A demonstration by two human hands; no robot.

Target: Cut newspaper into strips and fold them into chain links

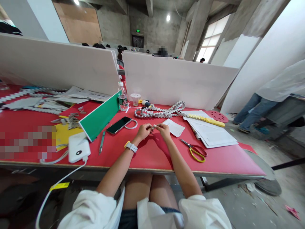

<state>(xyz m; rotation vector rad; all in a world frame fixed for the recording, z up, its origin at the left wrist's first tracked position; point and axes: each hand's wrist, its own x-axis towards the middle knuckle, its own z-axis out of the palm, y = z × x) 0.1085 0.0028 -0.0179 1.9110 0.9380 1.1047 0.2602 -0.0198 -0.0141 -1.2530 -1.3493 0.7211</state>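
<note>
Left hand point(145, 131), right hand point(164, 130): fingertips pinching one small pale piece point(154, 126) between them, its axis indistinct. Folded chain point(164, 112): beyond, eleven to two o'clock, long axis crosswise, yellow end point(215, 122) nearer right hand.

Pale light enters through the tall, many-paned window point(212, 36) at right, its panes washed nearly white, and a small round white ceiling lamp point(168, 18) glares against the dim grey concrete wall point(154, 33). The flat red tabletop point(221, 162) is evenly bright, with a pale sheen towards its right corner and a soft shadow beneath the right hand point(164, 128). Below it, the floor at left sinks into darkness. Wide-angle distortion stretches the edges; coarse pixel blocks mask two patches.
</note>
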